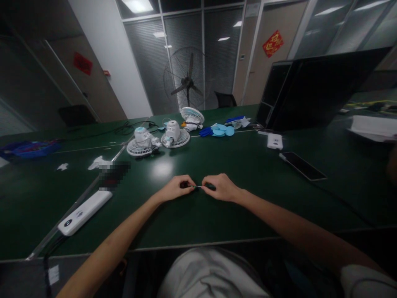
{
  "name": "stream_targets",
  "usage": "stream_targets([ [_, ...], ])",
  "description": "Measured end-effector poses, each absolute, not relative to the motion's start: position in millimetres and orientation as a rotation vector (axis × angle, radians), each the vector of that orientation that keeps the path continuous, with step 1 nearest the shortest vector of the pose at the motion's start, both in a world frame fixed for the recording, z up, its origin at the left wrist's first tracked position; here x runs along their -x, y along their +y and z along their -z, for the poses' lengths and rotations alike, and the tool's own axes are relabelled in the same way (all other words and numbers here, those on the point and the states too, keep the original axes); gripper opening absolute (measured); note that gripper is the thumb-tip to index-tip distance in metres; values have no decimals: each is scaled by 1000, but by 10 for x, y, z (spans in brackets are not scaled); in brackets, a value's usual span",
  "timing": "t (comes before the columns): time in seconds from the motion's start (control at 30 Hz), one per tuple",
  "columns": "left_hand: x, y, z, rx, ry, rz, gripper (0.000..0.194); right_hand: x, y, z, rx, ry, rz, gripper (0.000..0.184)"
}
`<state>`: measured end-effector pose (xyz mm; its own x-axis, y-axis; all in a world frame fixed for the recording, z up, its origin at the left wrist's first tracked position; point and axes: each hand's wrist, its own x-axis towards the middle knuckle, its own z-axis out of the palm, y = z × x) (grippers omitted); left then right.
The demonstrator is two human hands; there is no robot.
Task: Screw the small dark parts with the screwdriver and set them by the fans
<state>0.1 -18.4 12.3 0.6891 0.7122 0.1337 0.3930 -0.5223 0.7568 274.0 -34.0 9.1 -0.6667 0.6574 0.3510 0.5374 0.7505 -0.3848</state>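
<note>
My left hand (180, 187) and my right hand (221, 187) face each other just above the green table (173, 223). Thumb and forefinger of each are pinched together, and a tiny thin pale piece (199, 186) spans the narrow gap between the fingertips. A hint of green shows at its left end, by my left fingertips. It is too small for me to tell its kind. Beyond the hands, two small white fans (142, 141) (176, 134) lie face down. Behind them another white fan (192, 117) leans with its grille tilted up.
Left of my arms lies a white power bank (85, 213) with a cable. To the right are a phone (303, 165), a white device (274, 141) and a large black monitor (322, 91). Light-blue discs (222, 130) sit mid-table, and a blue tray (35, 149) at far left.
</note>
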Motion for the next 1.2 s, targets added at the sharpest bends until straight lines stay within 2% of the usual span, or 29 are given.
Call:
stream_targets([
  [0.33, 7, -191, -109, -2218, 863, -578, 23, -2752, -388, -119, 882, -2495, -310, 12],
  [0.57, 3, -182, -124, -2259, 852, -573, 19, -2561, -421, -51, 901, -2437, -242, 20],
  [0.9, 32, -209, -119, -2370, 822, -579, 16, -2708, -387, -68, 893, -2482, -199, 12],
  [1.2, -10, -210, -102, -2378, 808, -573, 14, -2511, -416, -37, 903, -2510, -147, 16],
])
